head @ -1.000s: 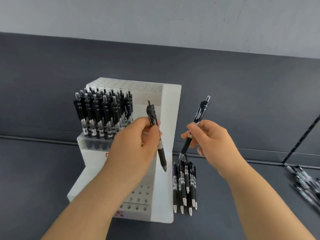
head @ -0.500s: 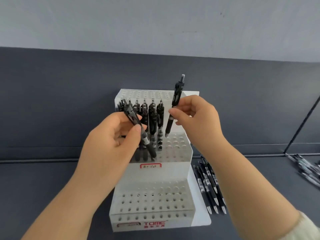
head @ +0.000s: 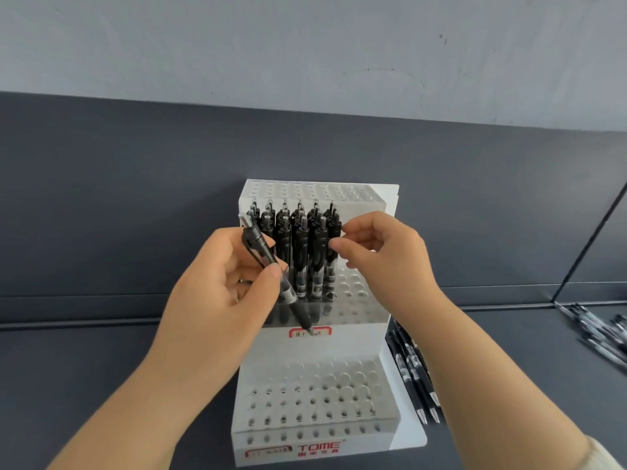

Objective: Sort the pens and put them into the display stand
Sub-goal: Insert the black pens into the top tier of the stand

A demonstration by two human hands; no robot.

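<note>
Forearms reach up from the bottom edge, ours, over a dark grey counter (head: 84, 385). Nearest us stands the white display stand (head: 403, 435), its low front tier a grid of bare holes above a red "TOME" label (head: 318, 448). Just right of the stand's base, a small bundle of loose pens (head: 412, 371) lies flat on the counter, tips toward us, partly under our right forearm. Above the front tier, our left hand (head: 217, 293) is clenched around a black pen (head: 271, 269), pinched between thumb and fingers; the pen slants with its clicker end up to the left and its tip down to the right, over a small red-framed tag (head: 310, 332) on the stand's middle face. Our right hand (head: 383, 256) is released, fingers loosely curled and holding nothing, its fingertips (head: 336, 246) just beside the rightmost of the upright pens (head: 298, 245) that fill the left part of the stand's upper tier; the holes to their right stand open. Far right on the counter, well apart from the stand, lies another heap of pens (head: 600, 334), blurred. Beyond, a dark panel (head: 135, 181) rises behind the counter, and above it a pale wall (head: 305, 45).
</note>
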